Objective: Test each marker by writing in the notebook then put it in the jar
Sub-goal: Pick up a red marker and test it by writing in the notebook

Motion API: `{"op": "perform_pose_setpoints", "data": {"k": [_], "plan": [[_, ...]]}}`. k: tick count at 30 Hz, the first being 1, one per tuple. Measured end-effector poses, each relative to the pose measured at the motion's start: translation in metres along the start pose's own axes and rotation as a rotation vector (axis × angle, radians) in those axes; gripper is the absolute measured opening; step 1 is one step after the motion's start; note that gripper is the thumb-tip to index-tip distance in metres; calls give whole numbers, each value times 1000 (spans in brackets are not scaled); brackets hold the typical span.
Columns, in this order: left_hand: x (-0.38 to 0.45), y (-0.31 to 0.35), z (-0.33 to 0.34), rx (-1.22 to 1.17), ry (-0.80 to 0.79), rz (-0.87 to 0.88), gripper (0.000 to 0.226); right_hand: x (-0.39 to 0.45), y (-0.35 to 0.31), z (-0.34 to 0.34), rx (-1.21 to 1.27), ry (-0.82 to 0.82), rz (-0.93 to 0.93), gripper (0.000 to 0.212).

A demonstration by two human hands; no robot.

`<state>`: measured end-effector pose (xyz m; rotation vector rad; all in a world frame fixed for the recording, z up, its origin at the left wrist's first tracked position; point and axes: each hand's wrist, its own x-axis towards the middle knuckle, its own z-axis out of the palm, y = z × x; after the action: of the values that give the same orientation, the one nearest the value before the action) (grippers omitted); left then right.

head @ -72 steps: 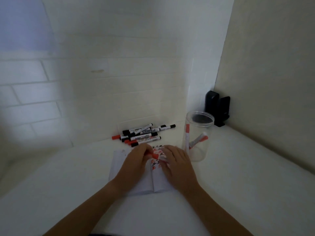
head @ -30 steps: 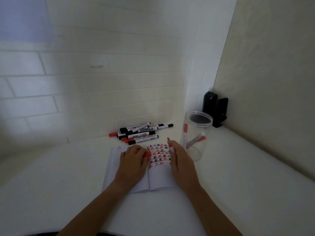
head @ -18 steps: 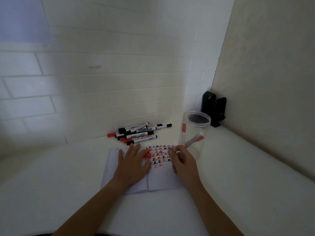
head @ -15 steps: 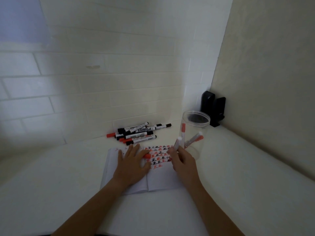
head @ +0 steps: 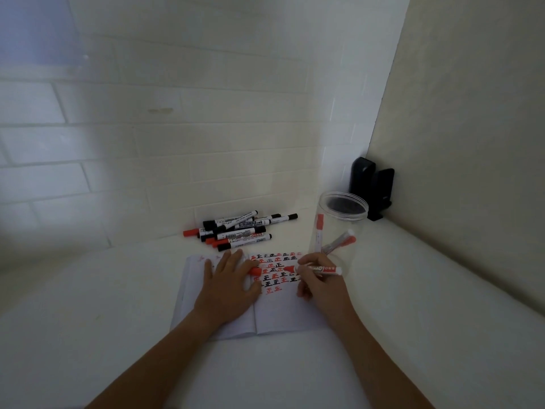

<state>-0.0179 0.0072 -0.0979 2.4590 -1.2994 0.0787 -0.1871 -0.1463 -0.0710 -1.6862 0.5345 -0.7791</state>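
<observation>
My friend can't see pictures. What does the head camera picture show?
A person's right hand holds a red marker over an open notebook with rows of red and black marks, while the left hand presses the page flat. A clear jar with markers stands nearby, a marker pile behind.

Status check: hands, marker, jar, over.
Right hand grips red marker, tip on notebook. Left hand flat on page, red cap under fingers. Jar open, unobstructed.
</observation>
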Motion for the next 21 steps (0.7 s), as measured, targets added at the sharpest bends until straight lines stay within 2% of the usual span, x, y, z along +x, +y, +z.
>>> {"op": "perform_pose_setpoints", "data": {"k": [3, 6, 11, 21], "plan": [[0, 0, 1, 1, 6, 0, 74, -1, -3, 4, 78, 7, 43, 16], [0, 0, 2, 4, 7, -3, 75, -5, -2, 4, -18, -9, 42, 1], [1, 0, 2, -7, 10, -3, 73, -5, 3, 6, -185, 36, 57, 19], [1, 0, 1, -9, -7, -6, 74, -6, 1, 5, -204, 8, 72, 19]]}}
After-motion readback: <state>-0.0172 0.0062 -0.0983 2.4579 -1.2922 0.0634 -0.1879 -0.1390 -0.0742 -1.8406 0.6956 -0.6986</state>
